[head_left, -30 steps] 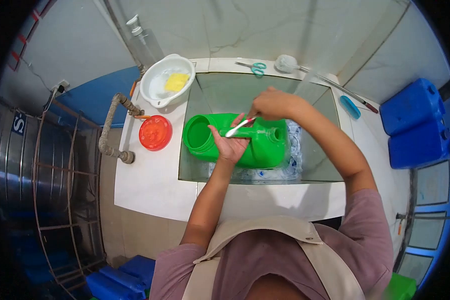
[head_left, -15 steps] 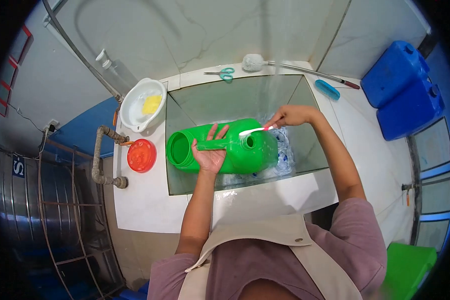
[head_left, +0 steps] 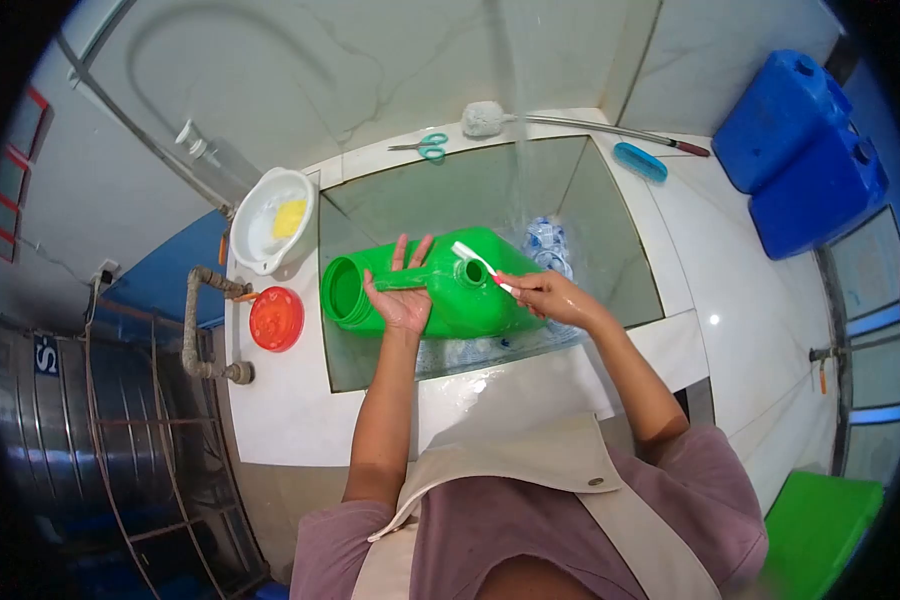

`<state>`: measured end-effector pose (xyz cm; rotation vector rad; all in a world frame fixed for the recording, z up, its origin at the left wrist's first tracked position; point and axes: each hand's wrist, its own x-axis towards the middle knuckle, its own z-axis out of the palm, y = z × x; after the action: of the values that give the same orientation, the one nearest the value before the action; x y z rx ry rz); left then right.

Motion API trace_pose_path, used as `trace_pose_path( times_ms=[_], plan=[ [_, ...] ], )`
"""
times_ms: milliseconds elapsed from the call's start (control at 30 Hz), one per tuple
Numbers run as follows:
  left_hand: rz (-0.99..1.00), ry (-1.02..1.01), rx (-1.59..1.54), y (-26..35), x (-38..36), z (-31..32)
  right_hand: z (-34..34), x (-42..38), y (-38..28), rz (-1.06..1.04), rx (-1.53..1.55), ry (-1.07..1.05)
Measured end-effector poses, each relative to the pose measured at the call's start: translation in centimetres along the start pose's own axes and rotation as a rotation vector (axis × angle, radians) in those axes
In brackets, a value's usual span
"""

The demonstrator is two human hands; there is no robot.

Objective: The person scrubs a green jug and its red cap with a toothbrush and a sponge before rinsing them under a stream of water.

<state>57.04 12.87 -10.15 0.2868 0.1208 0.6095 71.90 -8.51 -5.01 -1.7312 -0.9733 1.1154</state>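
Now the left hand (head_left: 402,296), fingers wrapped round the handle, steadies the green jug (head_left: 430,284) lying on its side in the sink (head_left: 610,250), while the right hand (head_left: 550,297), fingers pinched on a toothbrush (head_left: 480,265), sets its head beside the spout.

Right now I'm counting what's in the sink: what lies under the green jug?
Clear plastic bottles with blue labels show beneath and beside the green jug, in the sink. How many the jug covers cannot be seen.
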Motion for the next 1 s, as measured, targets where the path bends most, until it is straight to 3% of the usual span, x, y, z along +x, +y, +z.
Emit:
trace_pose_path(
  times_ms=[33, 233, 333, 433, 600, 633, 700, 733, 800, 867, 900, 933, 1000],
  plan=[
    [0.022, 0.006, 0.004, 0.2, -0.2, 0.1, 0.9, 0.0, -0.5, 0.031, 0.073, 0.049],
    [0.018, 0.053, -0.084, -0.2, -1.7, 0.3, -2.3, -2.4, 0.2, 0.077, -0.043, -0.129],
    [0.056, 0.13, 0.127, -0.5, -1.9, 0.1, -5.1, -1.6, -1.0, 0.153, -0.191, -0.25],
    [-0.008, 0.271, 0.103, -0.5, -1.9, 0.3, -6.5, 0.9, -5.8, -0.102, -0.33, -0.236],
    [-0.146, 0.343, 0.135, 0.5, -0.7, 0.1, -0.3, 10.9, -13.8, -0.549, -0.299, -0.264],
    [-0.146, 0.336, 0.132, 1.4, -0.8, 0.0, 0.6, 12.4, -15.2, -0.529, -0.319, -0.216],
    [-0.152, 0.528, 0.488, 3.7, -1.0, -0.1, 2.5, 14.7, -17.0, -0.488, -0.301, -0.14],
    [-0.138, 0.527, 0.487, 4.2, -0.5, 0.1, 3.7, 15.8, -17.5, -0.465, -0.265, -0.116],
    [-0.108, 0.708, 0.852, 5.0, -0.3, 0.0, 6.9, 19.7, -17.7, -0.659, -0.365, -0.122],
    [-0.109, 0.708, 0.922, 5.1, 0.1, -0.1, 11.3, 24.1, -18.3, -0.654, -0.461, 0.068],
    [-0.103, 0.702, 0.985, 4.9, 0.7, 0.0, 13.2, 26.6, -18.7, -0.549, -0.504, 0.099],
    [-0.128, 0.675, 0.999, 4.7, 0.9, 0.4, 14.4, 27.8, -18.9, -0.441, -0.456, 0.044],
    [-0.087, 0.677, 1.216, 5.2, 0.5, 1.1, 15.5, 26.8, -18.7, -0.505, -0.366, 0.051]
  ],
)
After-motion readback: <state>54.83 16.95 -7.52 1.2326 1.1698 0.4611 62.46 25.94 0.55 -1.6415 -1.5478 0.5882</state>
